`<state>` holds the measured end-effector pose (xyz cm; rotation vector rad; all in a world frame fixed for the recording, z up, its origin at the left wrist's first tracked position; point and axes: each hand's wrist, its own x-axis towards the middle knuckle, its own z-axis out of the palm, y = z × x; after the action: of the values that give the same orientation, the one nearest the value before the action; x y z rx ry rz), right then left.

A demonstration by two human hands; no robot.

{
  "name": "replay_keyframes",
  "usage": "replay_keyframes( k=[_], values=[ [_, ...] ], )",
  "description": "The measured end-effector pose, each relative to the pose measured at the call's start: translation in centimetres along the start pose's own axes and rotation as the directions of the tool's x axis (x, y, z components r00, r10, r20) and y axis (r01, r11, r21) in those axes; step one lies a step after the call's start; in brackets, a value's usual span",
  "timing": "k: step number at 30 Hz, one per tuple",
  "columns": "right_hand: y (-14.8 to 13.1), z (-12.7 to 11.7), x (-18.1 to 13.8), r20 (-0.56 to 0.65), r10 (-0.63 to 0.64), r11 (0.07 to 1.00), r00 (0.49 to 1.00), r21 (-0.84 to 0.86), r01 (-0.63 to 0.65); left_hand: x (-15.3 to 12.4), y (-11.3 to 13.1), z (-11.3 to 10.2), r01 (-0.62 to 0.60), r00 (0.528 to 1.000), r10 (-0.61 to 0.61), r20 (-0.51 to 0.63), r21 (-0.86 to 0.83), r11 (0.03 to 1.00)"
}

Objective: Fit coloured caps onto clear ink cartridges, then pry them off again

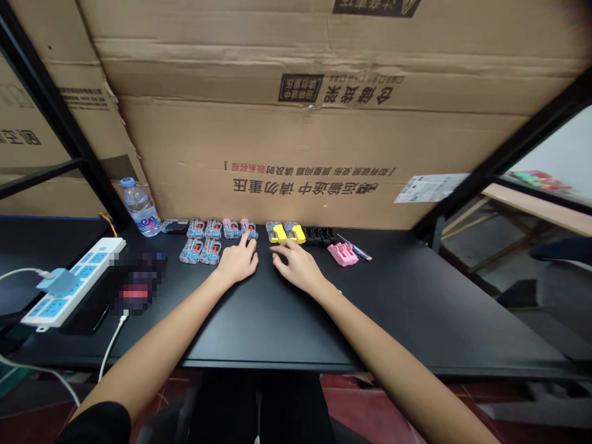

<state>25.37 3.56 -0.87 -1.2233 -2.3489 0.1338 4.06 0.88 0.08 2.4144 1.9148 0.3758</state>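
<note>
My left hand (238, 259) rests on the black table with its index finger stretched to a clear plastic casing with a pink top (245, 226). Its other fingers are loosely bent and hold nothing visible. My right hand (298, 264) lies with fingers apart, just in front of two clear casings with yellow parts (278, 233); whether a fingertip touches them I cannot tell. Left of my left hand sit several clear casings with blue and red insides (191, 251). Another pink-topped casing (230, 229) stands beside the touched one.
Black plastic parts (319, 236), a pink slotted piece (343, 254) and a thin pen-like tool (358, 250) lie right. A water bottle (140, 208), power strip (86, 277) and blurred phone (139, 283) with a cable are left. A cardboard wall (277, 135) closes the back.
</note>
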Motion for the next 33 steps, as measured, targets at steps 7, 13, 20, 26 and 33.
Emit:
replay_keyframes(
  k=[7, 13, 20, 26, 33],
  values=[
    [1.7, -0.2, 0.3, -0.099, 0.030, 0.993, 0.995, 0.121, -0.018, -1.9, -0.6, -1.6, -0.137, 0.990, 0.130, -0.063, -0.136, 0.981],
    [4.8, -0.9, 0.8, -0.211, 0.108, 0.970, 0.972, 0.236, -0.057, -1.8, -1.7, -0.6, -0.382, 0.924, 0.370, -0.100, -0.145, 0.913],
    [5.9, -3.1, 1.0, -0.310, 0.186, 0.963, 0.932, 0.246, -0.111, -1.9, -2.0, -0.7, -0.404, 0.913, 0.403, -0.063, -0.279, 0.871],
    [4.6, -3.0, 0.9, -0.257, 0.161, 0.955, 0.953, 0.285, -0.084, -1.7, -2.5, -0.4, -0.392, 0.920, 0.379, -0.099, -0.213, 0.895],
    [2.5, -2.6, 0.1, -0.060, -0.143, 0.929, 0.988, 0.335, 0.155, -1.8, -2.8, 0.4, -0.262, 0.965, 0.255, -0.059, -0.245, 0.934]
  ],
)
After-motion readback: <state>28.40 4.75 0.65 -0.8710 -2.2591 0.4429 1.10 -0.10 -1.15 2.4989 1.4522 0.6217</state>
